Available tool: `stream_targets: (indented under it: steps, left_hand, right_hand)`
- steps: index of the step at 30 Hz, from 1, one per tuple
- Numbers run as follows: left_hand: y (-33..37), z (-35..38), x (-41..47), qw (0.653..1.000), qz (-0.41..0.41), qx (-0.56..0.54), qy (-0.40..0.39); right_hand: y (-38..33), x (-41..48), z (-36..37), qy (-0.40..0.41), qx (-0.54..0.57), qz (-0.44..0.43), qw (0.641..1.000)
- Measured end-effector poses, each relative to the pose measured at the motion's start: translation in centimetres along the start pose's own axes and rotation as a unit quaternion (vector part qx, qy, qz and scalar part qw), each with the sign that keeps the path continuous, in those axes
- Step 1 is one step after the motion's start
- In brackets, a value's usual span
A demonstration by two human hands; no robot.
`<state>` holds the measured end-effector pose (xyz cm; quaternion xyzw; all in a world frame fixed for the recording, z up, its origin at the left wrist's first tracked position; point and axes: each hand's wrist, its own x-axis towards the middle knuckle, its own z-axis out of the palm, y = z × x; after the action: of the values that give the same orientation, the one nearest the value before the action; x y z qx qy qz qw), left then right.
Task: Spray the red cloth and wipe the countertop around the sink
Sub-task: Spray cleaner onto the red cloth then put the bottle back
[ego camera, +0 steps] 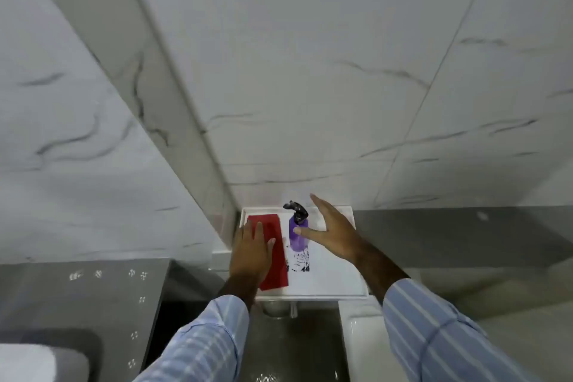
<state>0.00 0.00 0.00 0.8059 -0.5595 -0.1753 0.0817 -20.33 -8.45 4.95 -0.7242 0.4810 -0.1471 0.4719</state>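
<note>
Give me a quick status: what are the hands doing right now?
Left hand flat on red cloth, open. Right hand open, reaching for purple spray bottle, thumb at it, no grip yet. Both things on white tray. Nothing in the way.

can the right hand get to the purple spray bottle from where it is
Probably yes: the right hand is open right beside the purple spray bottle, thumb at its side, nothing between them. The left hand rests on the red cloth.

Marble wall (pixel 310 102) close behind spray bottle (pixel 297 231), bare tray (pixel 335 276) rightward, cloth (pixel 276 257) just left
</note>
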Motion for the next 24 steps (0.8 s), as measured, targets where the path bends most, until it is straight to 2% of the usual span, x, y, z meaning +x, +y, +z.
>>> stream_targets:
  steps: [6,12,14,17,18,19,20,22,23,24]
  left_hand:
    - [-0.4,6.3,1.9,0.989,-0.116,0.042,-0.077]
    - [0.5,7.7,3.2,0.983,-0.141,0.082,-0.079]
    - [0.2,7.0,4.1,0.985,-0.137,0.049,-0.088]
    - [-1.3,4.7,4.9,0.981,-0.126,-0.140,-0.052]
    - [-1.8,4.0,4.7,0.964,-0.132,-0.228,-0.046]
    - [-2.2,3.1,4.3,0.931,-0.148,-0.330,-0.052]
    - [-2.5,2.0,3.5,0.878,-0.168,-0.444,-0.065]
    - [-3.0,0.4,1.7,0.738,-0.210,-0.635,-0.096]
    - [-3.3,-0.3,0.8,0.674,-0.227,-0.694,-0.108]
    - [-3.6,-0.8,0.1,0.627,-0.242,-0.731,-0.117]
  right_hand:
    - [3.1,3.6,4.7,0.034,0.081,0.001,0.996]
    - [3.1,5.5,6.4,0.068,0.145,-0.007,0.987]
    - [2.8,5.6,6.1,0.096,0.138,-0.018,0.986]
    - [1.6,4.9,4.8,0.096,0.145,-0.024,0.984]
    - [1.5,4.7,4.5,0.094,0.140,-0.018,0.985]
    - [1.3,4.3,4.1,0.097,0.133,-0.012,0.986]
    - [1.0,3.9,3.6,0.098,0.127,-0.010,0.987]
    - [0.5,2.9,2.6,0.094,0.123,0.000,0.988]
    - [0.3,2.5,2.2,0.092,0.127,0.012,0.988]
    - [0.0,2.0,1.8,0.090,0.137,0.028,0.986]
